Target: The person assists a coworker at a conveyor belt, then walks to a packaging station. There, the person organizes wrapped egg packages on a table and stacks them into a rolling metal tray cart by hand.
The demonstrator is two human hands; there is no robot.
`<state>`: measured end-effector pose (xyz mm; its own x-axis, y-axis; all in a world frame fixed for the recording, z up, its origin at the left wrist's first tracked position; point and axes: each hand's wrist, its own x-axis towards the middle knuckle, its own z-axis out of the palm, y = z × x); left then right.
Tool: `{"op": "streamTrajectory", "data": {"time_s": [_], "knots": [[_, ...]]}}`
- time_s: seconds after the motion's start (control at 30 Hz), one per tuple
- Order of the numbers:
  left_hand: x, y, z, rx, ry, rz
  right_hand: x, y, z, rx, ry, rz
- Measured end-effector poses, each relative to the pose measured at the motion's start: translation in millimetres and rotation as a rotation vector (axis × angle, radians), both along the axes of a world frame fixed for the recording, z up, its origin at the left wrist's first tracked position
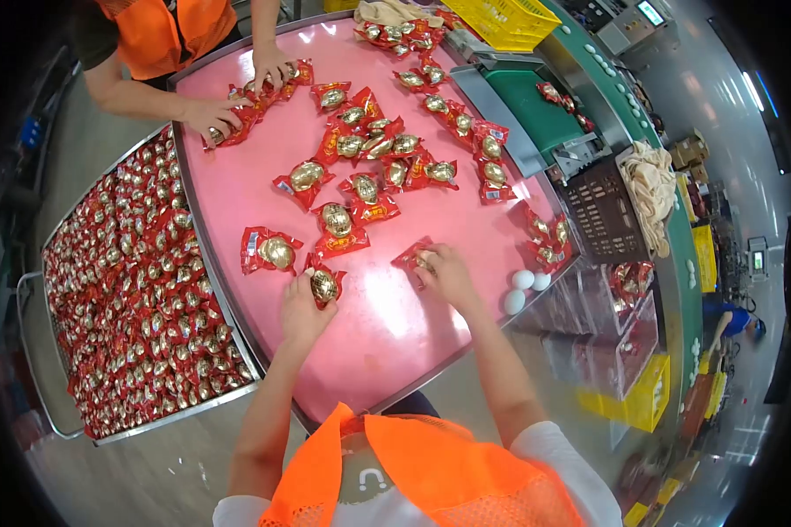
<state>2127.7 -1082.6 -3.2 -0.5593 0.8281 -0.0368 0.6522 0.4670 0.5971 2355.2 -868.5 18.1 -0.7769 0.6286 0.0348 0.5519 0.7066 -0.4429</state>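
My left hand (301, 309) is closed around the side of a red-and-gold wrapped egg packet (324, 285) near the front of the pink table (466, 230). To its right, my right hand (448, 276) grips another wrapped egg packet (411, 255), which the fingers partly cover. A loose packet (278, 252) lies just beyond my left hand. Farther in, several more packets (337, 220) are scattered over the middle of the table. Three bare white eggs (515, 302) rest at the right edge, beside a small group of packets (547, 235).
Across the table, a co-worker's hands (272, 68) touch a row of packets. A large tray (228, 309) full of packets stands left. At right are a brown crate (596, 211) with cloth, a green conveyor (527, 110) and a yellow crate (501, 22).
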Motion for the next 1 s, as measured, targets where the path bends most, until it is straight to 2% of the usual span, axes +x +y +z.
{"op": "streamTrajectory", "data": {"time_s": [0.03,0.07,0.13,0.17,0.2,0.27,0.37,0.43,0.5,0.53,0.6,0.63,0.67,0.7,0.73,0.8,0.87,0.93,0.97,1.0], "knots": [[5.4,-1.2,2.4,-0.006,0.005,0.013,-1.4,2.4,-5.4,-0.039,0.124,-0.066],[14.3,-4.2,4.7,-0.014,-0.084,0.039,-0.5,1.0,-10.8,-0.049,0.130,-0.056],[36.1,-4.2,7.2,-0.024,-0.164,0.079,-9.0,-14.5,-1.4,-0.508,0.106,-0.336],[50.4,0.6,4.8,0.008,-0.108,0.055,-12.0,-29.1,-44.0,-0.491,0.308,-0.304],[63.2,4.0,3.6,0.035,-0.053,0.029,-29.1,-49.9,-6.0,-0.366,0.178,-0.182],[65.9,8.8,7.6,0.043,0.022,-0.009,-50.7,-73.7,6.4,-0.091,0.047,-0.074],[33.1,13.9,22.4,0.204,-0.182,0.257,-94.9,-39.4,29.0,-0.057,0.091,-0.117],[-6.7,26.4,19.9,0.253,0.055,0.334,-144.0,-14.9,27.5,0.038,0.114,-0.004],[-33.5,43.3,23.3,0.049,0.395,0.309,-192.0,-9.9,19.9,0.161,-0.130,0.061],[-45.0,44.3,18.3,0.048,0.396,0.310,-204.9,-11.6,12.7,0.160,-0.130,0.063],[-73.8,46.7,4.2,-0.176,0.315,0.350,-220.7,-4.0,5.6,0.216,-0.315,0.184],[-79.7,35.2,-2.3,-0.180,0.304,0.348,-211.7,-5.0,16.0,0.192,-0.137,0.114],[-83.3,17.7,-8.5,0.116,0.027,0.400,-192.9,-3.9,16.9,0.183,-0.150,0.118],[-87.0,10.2,-8.9,0.425,-0.238,0.445,-172.7,6.5,21.7,-0.085,0.173,0.067],[-76.3,1.9,5.9,0.419,-0.240,0.451,-149.6,12.8,24.0,-0.364,0.490,0.011],[-35.8,-24.3,45.4,0.685,-1.044,0.692,-92.7,16.1,-2.9,-0.860,0.886,-0.146],[-10.3,-43.7,21.6,0.679,-1.090,0.702,-33.2,14.5,-26.2,-0.750,0.824,-0.225],[12.4,-57.9,-7.3,0.740,-1.285,0.702,23.1,24.2,-102.6,-0.338,0.621,-0.148],[23.4,-60.7,-14.4,0.748,-1.358,0.737,29.1,18.7,-93.1,-0.336,0.621,-0.151],[34.4,-61.5,-15.5,0.744,-1.361,0.735,34.2,11.3,-73.4,-0.404,0.512,-0.273]]}}
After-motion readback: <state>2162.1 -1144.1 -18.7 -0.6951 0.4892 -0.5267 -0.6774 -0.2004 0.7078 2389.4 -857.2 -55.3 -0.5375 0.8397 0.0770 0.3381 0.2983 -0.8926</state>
